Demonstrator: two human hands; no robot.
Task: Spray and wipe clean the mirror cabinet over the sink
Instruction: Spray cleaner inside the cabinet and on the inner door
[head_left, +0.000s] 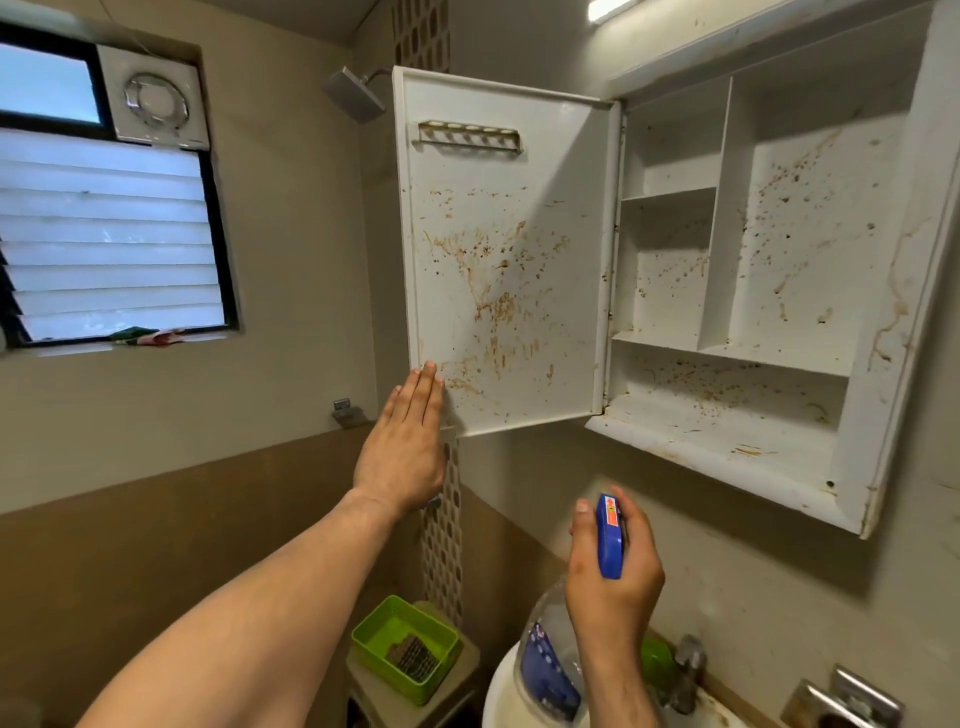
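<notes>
Steady cabinet door (504, 260) with flat left hand (402, 457); aim spray bottle (609, 540), gripped in right hand (618, 582), at stains (493, 306) above fingertips.

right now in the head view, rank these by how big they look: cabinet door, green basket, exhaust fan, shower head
1. cabinet door
2. exhaust fan and green basket: they look about alike, so not ranked
3. shower head

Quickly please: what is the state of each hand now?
Left hand: open, straight fingers on the cabinet door edge.
Right hand: closed, holding the spray bottle.
</notes>
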